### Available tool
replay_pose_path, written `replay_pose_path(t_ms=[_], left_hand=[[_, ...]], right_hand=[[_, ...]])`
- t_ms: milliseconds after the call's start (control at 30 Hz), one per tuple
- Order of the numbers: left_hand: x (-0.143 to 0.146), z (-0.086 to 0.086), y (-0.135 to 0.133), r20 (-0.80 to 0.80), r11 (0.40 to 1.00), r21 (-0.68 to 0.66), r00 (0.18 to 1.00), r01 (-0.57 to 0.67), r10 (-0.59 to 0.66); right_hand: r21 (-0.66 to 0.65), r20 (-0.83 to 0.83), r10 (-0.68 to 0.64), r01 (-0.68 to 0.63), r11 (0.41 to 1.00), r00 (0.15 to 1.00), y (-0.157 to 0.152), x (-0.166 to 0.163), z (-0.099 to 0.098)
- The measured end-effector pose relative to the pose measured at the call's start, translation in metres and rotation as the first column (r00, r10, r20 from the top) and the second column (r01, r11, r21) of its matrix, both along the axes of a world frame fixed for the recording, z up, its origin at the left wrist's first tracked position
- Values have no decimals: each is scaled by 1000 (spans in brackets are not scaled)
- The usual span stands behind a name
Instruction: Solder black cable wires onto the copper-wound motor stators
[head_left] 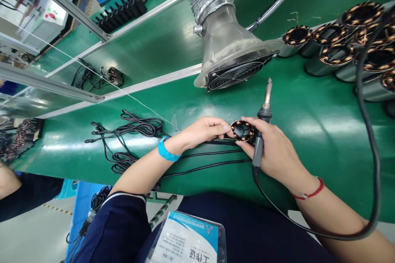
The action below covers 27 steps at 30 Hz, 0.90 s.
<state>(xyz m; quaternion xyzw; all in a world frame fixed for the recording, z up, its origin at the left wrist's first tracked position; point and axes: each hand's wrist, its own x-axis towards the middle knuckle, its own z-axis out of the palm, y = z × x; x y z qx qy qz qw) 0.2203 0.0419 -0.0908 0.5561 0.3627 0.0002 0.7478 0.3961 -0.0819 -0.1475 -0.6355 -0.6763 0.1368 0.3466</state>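
"Head camera, working left to right: what lies at the left end?"

"Around 9 o'clock, copper-wound parts (23, 139) at the far edge, then coiled black cables (151, 127) on the green bench (191, 98). Toward 10 o'clock, beyond the pale rail (148, 83), one wound core (116, 77) lies beside more cable; I can't tell whether the two are joined"

"And the hands?"

"Just off centre, toward 3 o'clock. The left hand (208, 131) pinches the left edge of a small stator (242, 130); a thin lead may sit between those fingertips too, but it's too small to tell. The stator is held between both hands, wound end facing the camera. The right hand (276, 152) grasps its other edge with thumb and finger while also gripping a soldering iron (259, 148), whose tip points toward 12 o'clock, clear of the windings"

"Further right?"

"At 2 o'clock, a group of standing stators (348, 70), with the iron's cord (375, 172) passing in front"

"So how far along is it?"

"Partway, I'd judge. The held piece is wound, and black cable runs up close to it, but no finished joint shows. The group looks wound as well; I see no cable fixed to any, so those seem yet to be worked"
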Motion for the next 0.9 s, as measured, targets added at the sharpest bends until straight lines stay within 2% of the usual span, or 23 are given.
replay_pose_path(t_ms=[67,267,433,500,533,567,633,700,733,767,800,833,867,900], left_hand=[[-5,1,-2,-9,999,34,1000,-23,23],[-15,0,-6,-4,989,133,998,70,-70],[-5,-7,-5,91,981,59,978,183,-188],[-1,-10,-6,48,967,152,976,202,-212],[0,-11,-8,-10,943,257,977,210,-215],[0,-12,-11,-87,892,388,973,233,-216],[0,-13,-16,-272,703,612,931,362,-242],[0,-13,-22,-434,493,692,850,527,-299],[0,-13,-24,-485,416,695,810,586,-330],[-1,-12,-26,-510,368,698,787,615,-347],[-2,-10,-26,-508,349,710,788,611,-347],[-2,-8,-26,-477,363,732,814,577,-331],[-4,-5,-26,-417,407,754,855,515,-308],[-5,-3,-24,-333,475,768,901,431,-278]], right_hand=[[-23,7,-13,13,1000,1000,0,1,1],[-12,32,-40,40,999,999,-1,-2,1],[-12,60,-10,11,1000,998,1,0,1],[-15,38,4,-4,1000,999,2,7,0],[-13,11,9,-9,1000,1000,3,11,0],[2,-27,14,-14,1000,1000,3,16,0],[59,-108,31,-25,998,994,2,22,0],[133,-141,26,-7,991,990,0,26,3],[164,-131,4,18,986,991,-1,26,6],[189,-110,-34,55,980,993,-2,25,9],[200,-88,-84,100,975,993,-3,24,14],[211,-75,-135,148,966,988,-5,21,19],[215,-71,-177,189,958,982,-6,18,25],[202,-77,-206,217,955,976,-7,15,30]])
